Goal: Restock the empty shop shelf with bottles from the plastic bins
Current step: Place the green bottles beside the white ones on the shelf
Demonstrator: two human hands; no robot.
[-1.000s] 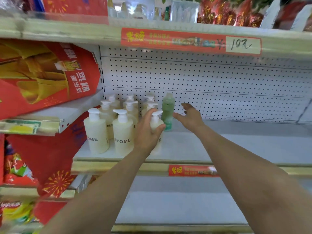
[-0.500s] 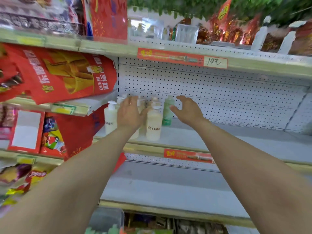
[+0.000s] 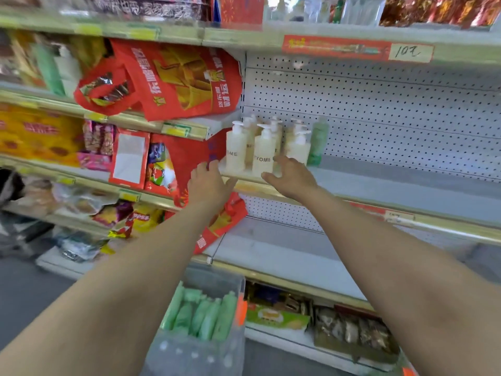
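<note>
At the far left, on the neighbouring shelves, a red gift bag (image 3: 176, 80) slumps over the edge beside my section. My left hand (image 3: 210, 183) hovers at the front lip of the shelf (image 3: 393, 191), just left of the stock, fingers loosely spread and holding nothing. Next come the cream pump bottles (image 3: 260, 147), standing upright in a tight cluster at the shelf's left end. My right hand (image 3: 291, 177) is in front of the right side of that cluster, fingers spread, thumb out to the left, nothing in it. I cannot tell whether my fingertips touch the nearest bottle. Just right of the cluster stands one green bottle (image 3: 318, 142), against the back panel, and beyond it the shelf runs bare to the right. Down between my arms is the plastic bin (image 3: 189, 354), with more green bottles (image 3: 200, 313) lying packed inside. I judge I'm between placements, early in the job. Next, both hands should drop to the bin, grip a green bottle each around the body, and stand them beside the lone green one.
</note>
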